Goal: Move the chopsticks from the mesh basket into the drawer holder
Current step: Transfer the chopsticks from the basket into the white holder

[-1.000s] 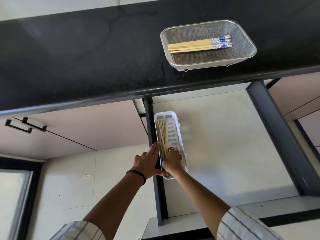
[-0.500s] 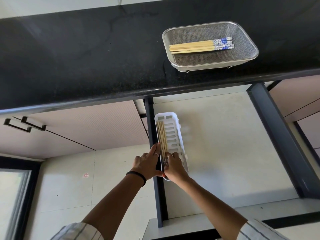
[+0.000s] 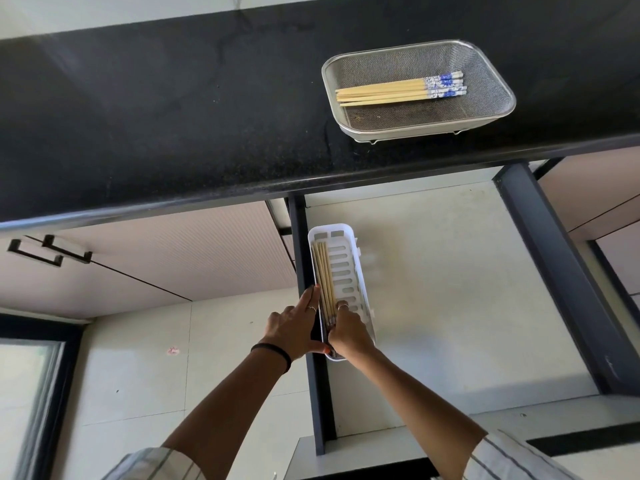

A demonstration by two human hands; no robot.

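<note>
Wooden chopsticks between both hands' fingers

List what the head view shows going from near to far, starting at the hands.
Left hand and right hand → white slotted plastic drawer holder with plain wooden chopsticks → black stone countertop → silver mesh basket with blue-patterned wooden chopsticks.

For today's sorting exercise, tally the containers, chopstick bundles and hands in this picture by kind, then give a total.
Containers: 2, the mesh basket on the counter and the white drawer holder.
Chopstick bundles: 2, one in the basket, one in the holder.
Hands: 2, the left hand at the holder's left wall and the right hand in the holder.
Total: 6
</note>
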